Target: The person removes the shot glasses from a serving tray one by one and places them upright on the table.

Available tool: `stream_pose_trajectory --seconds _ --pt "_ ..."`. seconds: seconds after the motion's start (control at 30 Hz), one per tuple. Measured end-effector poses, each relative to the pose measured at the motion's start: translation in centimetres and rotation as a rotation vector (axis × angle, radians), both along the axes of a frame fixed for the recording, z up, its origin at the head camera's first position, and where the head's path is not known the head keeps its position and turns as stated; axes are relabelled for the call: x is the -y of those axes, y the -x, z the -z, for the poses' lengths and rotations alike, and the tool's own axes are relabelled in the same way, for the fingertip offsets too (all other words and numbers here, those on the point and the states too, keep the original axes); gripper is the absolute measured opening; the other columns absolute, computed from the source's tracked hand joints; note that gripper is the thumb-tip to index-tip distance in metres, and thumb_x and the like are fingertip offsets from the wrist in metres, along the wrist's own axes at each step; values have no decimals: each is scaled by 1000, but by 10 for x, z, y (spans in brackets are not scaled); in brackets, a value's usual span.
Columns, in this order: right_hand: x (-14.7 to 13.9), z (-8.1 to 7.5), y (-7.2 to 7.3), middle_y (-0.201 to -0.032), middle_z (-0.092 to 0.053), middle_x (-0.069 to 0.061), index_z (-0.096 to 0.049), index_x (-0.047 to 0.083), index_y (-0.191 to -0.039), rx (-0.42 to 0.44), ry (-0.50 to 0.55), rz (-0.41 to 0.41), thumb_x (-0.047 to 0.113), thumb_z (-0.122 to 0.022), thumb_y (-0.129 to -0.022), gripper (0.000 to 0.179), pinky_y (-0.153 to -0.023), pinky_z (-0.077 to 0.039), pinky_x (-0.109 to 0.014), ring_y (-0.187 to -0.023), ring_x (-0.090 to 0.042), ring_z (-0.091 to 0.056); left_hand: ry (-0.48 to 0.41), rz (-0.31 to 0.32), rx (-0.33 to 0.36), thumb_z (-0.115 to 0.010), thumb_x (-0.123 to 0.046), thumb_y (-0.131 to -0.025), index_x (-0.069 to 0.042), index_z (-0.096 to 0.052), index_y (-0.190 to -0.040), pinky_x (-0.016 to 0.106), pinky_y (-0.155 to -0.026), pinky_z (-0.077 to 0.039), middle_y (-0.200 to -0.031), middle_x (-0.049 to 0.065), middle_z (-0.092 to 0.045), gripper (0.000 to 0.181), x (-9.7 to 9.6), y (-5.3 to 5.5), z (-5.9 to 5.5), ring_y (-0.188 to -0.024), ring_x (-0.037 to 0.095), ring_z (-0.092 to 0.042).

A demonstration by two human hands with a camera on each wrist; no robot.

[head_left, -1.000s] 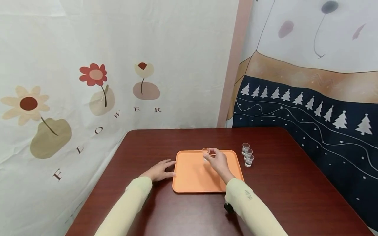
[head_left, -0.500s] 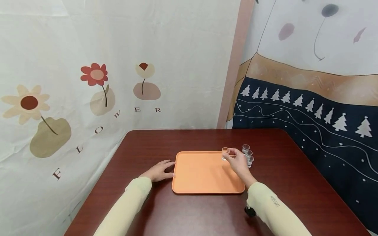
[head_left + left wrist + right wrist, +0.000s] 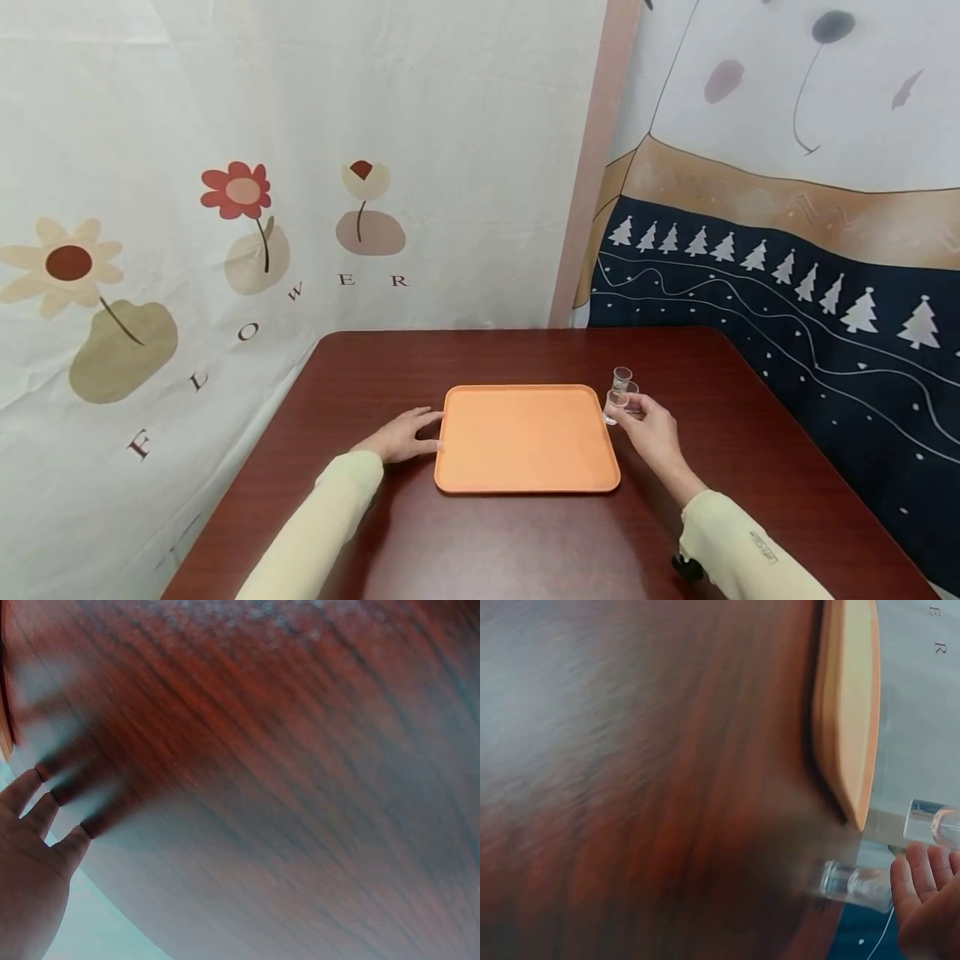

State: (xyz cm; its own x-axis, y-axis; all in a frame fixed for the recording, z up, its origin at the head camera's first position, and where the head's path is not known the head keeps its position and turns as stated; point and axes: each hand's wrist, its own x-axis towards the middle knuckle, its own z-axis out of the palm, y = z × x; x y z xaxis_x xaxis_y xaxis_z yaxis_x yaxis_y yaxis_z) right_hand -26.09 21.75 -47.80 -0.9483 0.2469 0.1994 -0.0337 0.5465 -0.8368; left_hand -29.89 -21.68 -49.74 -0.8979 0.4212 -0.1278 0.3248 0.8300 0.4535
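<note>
My right hand (image 3: 651,432) pinches a small clear shot glass (image 3: 613,408) just past the right edge of an orange tray (image 3: 525,442). Other clear shot glasses stand close by on the table, one at the back (image 3: 622,377) and one behind the fingers (image 3: 633,388); the hand may hide another. In the right wrist view, the held glass (image 3: 928,823) is above the fingers and a standing glass (image 3: 847,883) is below. With fingers extended, my left hand (image 3: 397,437) rests at the tray's left edge, the thumb and a finger touching the rim.
The tray lies flat on a dark red-brown table (image 3: 495,542). A white cloth with printed flowers (image 3: 465,167) hangs behind the table, and a dark blue cloth with printed trees (image 3: 750,308) hangs at the right.
My right hand has carried the shot glass from above the tray rightward, past its right edge, to beside the standing glasses. My left hand has stayed at the tray's left edge.
</note>
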Motion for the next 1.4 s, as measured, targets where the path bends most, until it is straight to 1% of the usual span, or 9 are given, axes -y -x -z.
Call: stream_pose_trajectory --seconds 0.17,0.4,0.67,0.77,1.0,1.13,1.27,1.4 --pt "-9 4 -5 -104 -72 -14 -68 1 -116 17 -12 21 32 -79 -86 44 -73 -49 -26 -97 -28 -68 3 -11 8 -70 -46 -91 -16 -47 -150 56 -110 -30 -154 21 -36 70 0 0 -1 -143 40 -30" --pt "-22 13 -8 -111 -69 -19 -65 0 -118 62 -25 50 30 -77 -88 43 -79 -50 -35 -102 -33 -67 0 -8 1 -70 -46 -91 -15 -47 -149 56 -110 -31 -153 23 -36 69 -1 0 -1 -142 40 -31" --pt "-31 21 -8 -107 -71 -20 -67 -2 -113 31 -56 83 23 -77 -88 37 -90 -45 -46 -101 -35 -67 4 -19 6 -70 -47 -91 -16 -47 -149 55 -110 -31 -154 21 -36 70 -1 1 1 -143 39 -30" --pt "-32 23 -7 -105 -71 -20 -67 -2 -113 35 -68 87 23 -76 -88 37 -90 -44 -47 -101 -36 -65 1 -21 8 -69 -47 -91 -16 -47 -150 55 -110 -30 -154 21 -36 70 -1 1 1 -143 39 -30" --pt "-33 27 -7 -110 -69 -23 -65 -3 -118 81 -77 77 25 -75 -88 42 -87 -46 -47 -102 -37 -64 -4 -18 18 -69 -48 -91 -16 -46 -150 56 -110 -30 -154 21 -35 71 -3 -1 0 -143 40 -30" --pt "-34 29 -8 -109 -68 -24 -65 -4 -117 84 -93 67 25 -76 -88 43 -88 -44 -50 -102 -39 -62 -8 -27 23 -69 -49 -91 -17 -46 -150 55 -110 -31 -155 20 -35 71 -4 -1 1 -143 39 -30" --pt "-36 31 -10 -110 -68 -25 -63 -5 -119 90 -94 53 23 -76 -88 43 -88 -45 -50 -102 -39 -64 -12 -36 34 -69 -48 -91 -18 -46 -150 55 -110 -31 -155 19 -35 70 -5 0 -1 -143 38 -30" --pt "-37 31 -10 -115 -66 -27 -59 -5 -125 89 -72 39 22 -75 -89 48 -87 -50 -48 -103 -38 -67 -4 -26 36 -69 -49 -91 -18 -46 -151 56 -110 -30 -155 19 -34 71 -6 1 -2 -143 38 -29"
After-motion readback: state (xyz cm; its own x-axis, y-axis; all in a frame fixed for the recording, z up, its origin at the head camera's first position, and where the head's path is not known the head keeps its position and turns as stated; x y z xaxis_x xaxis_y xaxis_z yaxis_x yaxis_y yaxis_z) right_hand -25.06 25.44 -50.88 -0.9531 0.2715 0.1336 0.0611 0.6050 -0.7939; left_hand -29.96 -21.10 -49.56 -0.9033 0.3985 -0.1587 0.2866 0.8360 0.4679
